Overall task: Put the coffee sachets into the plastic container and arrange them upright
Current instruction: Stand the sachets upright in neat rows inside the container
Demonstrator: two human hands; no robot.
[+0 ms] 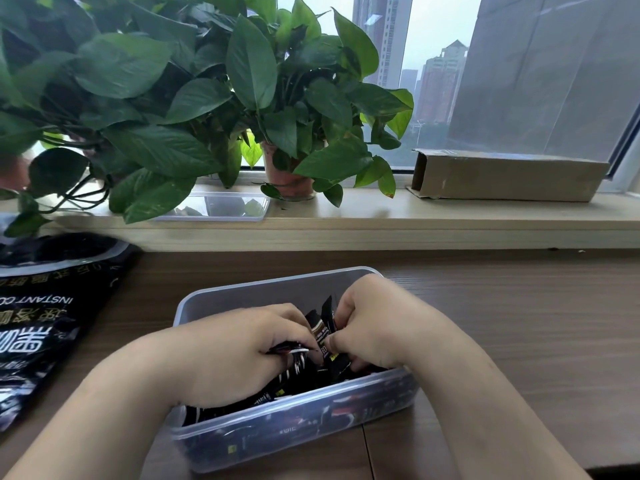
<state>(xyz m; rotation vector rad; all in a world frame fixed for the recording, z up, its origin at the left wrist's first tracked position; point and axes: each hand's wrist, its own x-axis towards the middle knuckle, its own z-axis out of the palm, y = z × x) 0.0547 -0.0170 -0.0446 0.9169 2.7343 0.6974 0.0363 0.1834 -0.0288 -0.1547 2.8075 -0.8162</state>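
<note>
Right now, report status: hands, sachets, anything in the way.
Inside plastic container: left hand and right hand both gripping coffee sachets. A few upright, rest jumbled. Off to left, black bag, not blocking.

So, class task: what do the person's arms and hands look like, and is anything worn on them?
The left hand and right hand are bare: no gloves, no rings visible. The left forearm and right forearm are bare too, with no sleeve, watch or bracelet in view.
</note>
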